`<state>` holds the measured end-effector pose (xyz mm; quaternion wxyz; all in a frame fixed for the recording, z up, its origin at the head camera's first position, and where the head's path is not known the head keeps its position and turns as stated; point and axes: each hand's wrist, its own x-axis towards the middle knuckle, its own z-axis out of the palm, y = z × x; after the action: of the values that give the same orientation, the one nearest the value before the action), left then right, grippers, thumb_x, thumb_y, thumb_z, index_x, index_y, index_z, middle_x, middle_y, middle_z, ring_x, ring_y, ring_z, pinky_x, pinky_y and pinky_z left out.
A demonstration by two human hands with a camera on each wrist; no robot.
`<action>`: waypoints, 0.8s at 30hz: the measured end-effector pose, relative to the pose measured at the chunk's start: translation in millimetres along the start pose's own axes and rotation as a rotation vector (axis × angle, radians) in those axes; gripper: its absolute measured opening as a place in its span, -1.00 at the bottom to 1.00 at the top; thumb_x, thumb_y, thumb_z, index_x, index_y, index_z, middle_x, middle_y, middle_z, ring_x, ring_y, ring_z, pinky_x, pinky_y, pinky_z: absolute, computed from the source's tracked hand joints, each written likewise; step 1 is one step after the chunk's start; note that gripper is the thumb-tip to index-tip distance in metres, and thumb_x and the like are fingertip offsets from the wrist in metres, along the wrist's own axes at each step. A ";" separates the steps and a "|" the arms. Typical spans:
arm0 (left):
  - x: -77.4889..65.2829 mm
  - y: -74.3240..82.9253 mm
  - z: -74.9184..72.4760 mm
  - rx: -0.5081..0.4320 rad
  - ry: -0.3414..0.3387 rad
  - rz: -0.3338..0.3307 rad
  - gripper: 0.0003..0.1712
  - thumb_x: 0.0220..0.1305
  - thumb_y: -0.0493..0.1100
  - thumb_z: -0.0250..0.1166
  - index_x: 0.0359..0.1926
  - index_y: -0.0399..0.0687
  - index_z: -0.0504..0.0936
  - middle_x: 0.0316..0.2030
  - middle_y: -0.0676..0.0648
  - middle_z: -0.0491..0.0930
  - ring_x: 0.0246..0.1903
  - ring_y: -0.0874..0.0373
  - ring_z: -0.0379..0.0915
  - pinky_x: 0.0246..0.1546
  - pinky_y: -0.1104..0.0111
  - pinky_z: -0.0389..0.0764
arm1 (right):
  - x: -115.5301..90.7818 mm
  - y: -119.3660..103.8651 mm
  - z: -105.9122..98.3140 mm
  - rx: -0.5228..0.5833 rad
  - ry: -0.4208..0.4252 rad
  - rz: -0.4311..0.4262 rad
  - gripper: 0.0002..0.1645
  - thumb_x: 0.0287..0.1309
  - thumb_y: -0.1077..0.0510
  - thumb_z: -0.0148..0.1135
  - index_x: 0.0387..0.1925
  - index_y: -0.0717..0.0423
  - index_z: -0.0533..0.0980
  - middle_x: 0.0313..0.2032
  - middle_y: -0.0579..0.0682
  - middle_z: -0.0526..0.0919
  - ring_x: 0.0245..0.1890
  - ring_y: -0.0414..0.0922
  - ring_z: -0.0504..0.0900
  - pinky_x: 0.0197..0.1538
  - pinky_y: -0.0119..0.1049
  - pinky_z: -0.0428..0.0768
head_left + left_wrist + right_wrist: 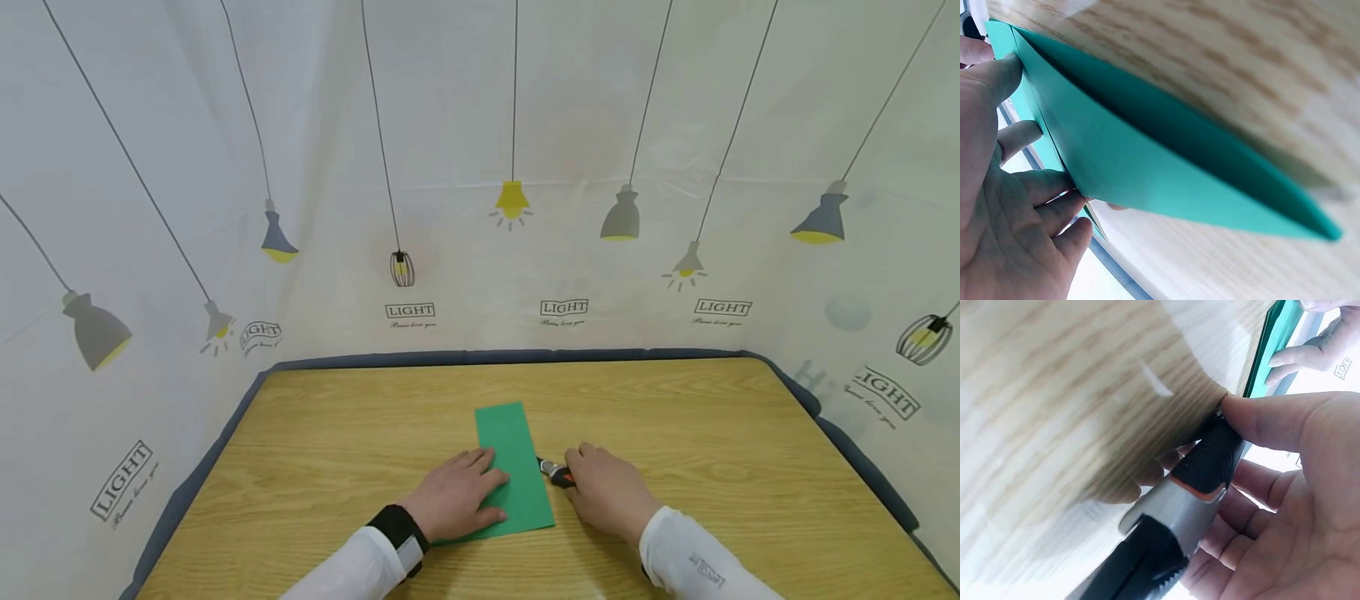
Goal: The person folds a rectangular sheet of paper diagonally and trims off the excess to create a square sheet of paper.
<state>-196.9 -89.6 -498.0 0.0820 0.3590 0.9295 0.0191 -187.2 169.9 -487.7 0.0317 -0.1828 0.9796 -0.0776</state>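
A green sheet of paper (513, 467), folded over, lies on the wooden table. My left hand (463, 493) rests on its left part, fingers spread. In the left wrist view the paper (1141, 169) gapes along its near side, and a thin dark line runs beside the fingertips. To the right of the paper, my right hand (607, 487) holds a utility knife (557, 473), its front end pointing left, close to the paper's right edge. The right wrist view shows the knife's black and silver handle (1175, 503) with orange trim between thumb and fingers. The blade tip is hidden there.
The wooden table (360, 408) has a dark blue padded edge (465, 358) along its back and sides. Behind it hangs a pale curtain (450, 125) printed with lamps and lettering. A black band (401, 533) circles the left wrist.
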 end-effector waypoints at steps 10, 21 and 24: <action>0.1 0.0 0.3 0.001 -0.008 -0.007 -0.35 0.44 0.32 0.18 0.42 0.19 0.49 0.48 -0.20 0.28 0.48 -0.05 0.16 0.45 0.16 0.22 | 1.4 3.8 0.3 -0.016 -0.010 0.007 -0.69 0.23 0.08 0.45 -0.11 0.14 0.57 -0.34 -0.03 0.50 -0.40 -0.11 0.50 -0.36 -0.12 0.57; 0.6 -1.3 1.1 0.012 -0.003 0.002 -0.35 0.45 0.31 0.18 0.42 0.18 0.49 0.48 -0.21 0.29 0.48 -0.04 0.17 0.45 0.17 0.22 | -2.9 16.3 -1.5 -0.024 -0.012 0.040 -0.68 0.21 0.08 0.46 -0.11 0.14 0.56 -0.37 -0.04 0.47 -0.43 -0.12 0.45 -0.41 -0.15 0.52; 0.7 -1.7 1.8 0.018 0.002 0.005 -0.35 0.45 0.31 0.18 0.42 0.17 0.49 0.48 -0.21 0.29 0.48 -0.05 0.17 0.45 0.17 0.22 | -5.1 19.4 -2.6 -0.020 -0.009 0.043 -0.70 0.20 0.09 0.46 -0.14 0.14 0.55 -0.39 -0.04 0.47 -0.44 -0.12 0.44 -0.42 -0.15 0.51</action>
<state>-198.3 -90.4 -500.0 0.0777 0.3619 0.9289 0.0115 -189.5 190.0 -488.1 0.0358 -0.1623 0.9839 -0.0662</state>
